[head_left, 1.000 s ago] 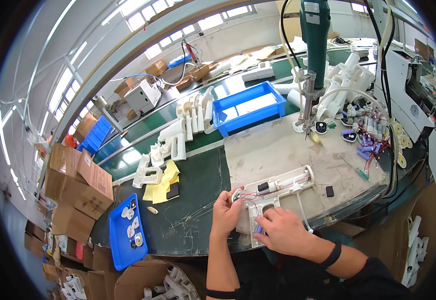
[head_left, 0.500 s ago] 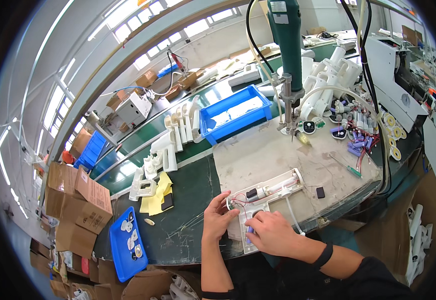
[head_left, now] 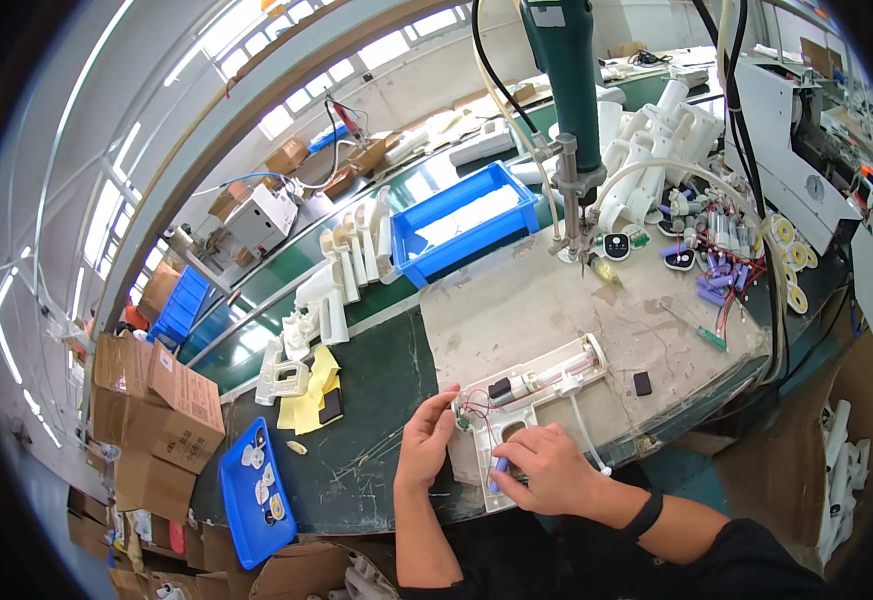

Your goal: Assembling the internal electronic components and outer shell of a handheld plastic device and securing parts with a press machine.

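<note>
An opened white plastic housing point(head_left: 557, 392) shaped like a handheld appliance lies on the mat, its handle part toward me. Inside its long part are a motor point(head_left: 522, 386), a black block point(head_left: 500, 389) and thin red wires point(head_left: 475, 404). My left hand point(head_left: 425, 437) holds the housing's left end, fingertips at its rim. My right hand point(head_left: 552, 468) is closed over the handle, finger and thumb at a purple battery cell point(head_left: 498, 476) lying in it; its fingers partly hide the cell. A white tube point(head_left: 585, 430) runs from the housing toward the table edge.
A green power screwdriver on a stand point(head_left: 569, 100) hangs beyond the housing. Purple cells with wires point(head_left: 722, 280) lie at right, near a green screwdriver point(head_left: 702, 330). A black pad point(head_left: 642, 383) is nearby. Blue bins point(head_left: 467, 225), a blue tray point(head_left: 247, 520) and cartons point(head_left: 157, 400) stand around.
My left thumb has drawn back from the housing's inside toward its end. My right fingers have shifted slightly toward me along the handle, showing more of it. The view has turned slightly.
</note>
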Motion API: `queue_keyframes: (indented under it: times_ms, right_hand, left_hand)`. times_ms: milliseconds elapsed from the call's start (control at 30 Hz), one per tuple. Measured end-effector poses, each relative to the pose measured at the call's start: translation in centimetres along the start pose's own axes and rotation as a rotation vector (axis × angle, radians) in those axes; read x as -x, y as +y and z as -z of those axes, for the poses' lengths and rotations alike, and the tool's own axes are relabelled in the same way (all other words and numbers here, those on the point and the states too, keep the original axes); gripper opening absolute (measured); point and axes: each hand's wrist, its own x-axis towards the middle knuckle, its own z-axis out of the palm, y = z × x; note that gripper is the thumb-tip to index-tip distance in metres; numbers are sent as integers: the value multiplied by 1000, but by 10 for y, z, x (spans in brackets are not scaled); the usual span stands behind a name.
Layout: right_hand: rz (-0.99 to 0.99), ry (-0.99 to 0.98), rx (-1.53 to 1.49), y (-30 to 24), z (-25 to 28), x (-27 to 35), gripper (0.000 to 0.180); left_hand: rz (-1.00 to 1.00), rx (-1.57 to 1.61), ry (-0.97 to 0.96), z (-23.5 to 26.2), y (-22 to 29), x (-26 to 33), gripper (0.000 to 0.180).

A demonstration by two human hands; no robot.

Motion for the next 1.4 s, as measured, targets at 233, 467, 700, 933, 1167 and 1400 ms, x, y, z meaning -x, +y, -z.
queue_keyframes:
  times_ms: [233,467,700,933,1167,1400]
  right_hand:
    - [12,19,14,0,0,-1,22]
    - [-4,-1,41,-8,0,-7,21]
    - [-83,-75,69,-9,0,-16,17]
    - [-74,-257,150,-3,5,-20,16]
    - [28,-350,183,-8,38,-34,16]
    - [52,-483,253,2,56,-60,22]
  left_hand:
    - [-15,-62,30,1,-3,-1,30]
    - [-132,-33,213,-13,3,17,32]
    - [-287,-405,282,-29,6,67,29]
    - [-271,-573,242,-47,8,75,29]
    - [-343,-667,240,-51,6,69,29]
    - [-178,-763,300,-63,16,64,24]
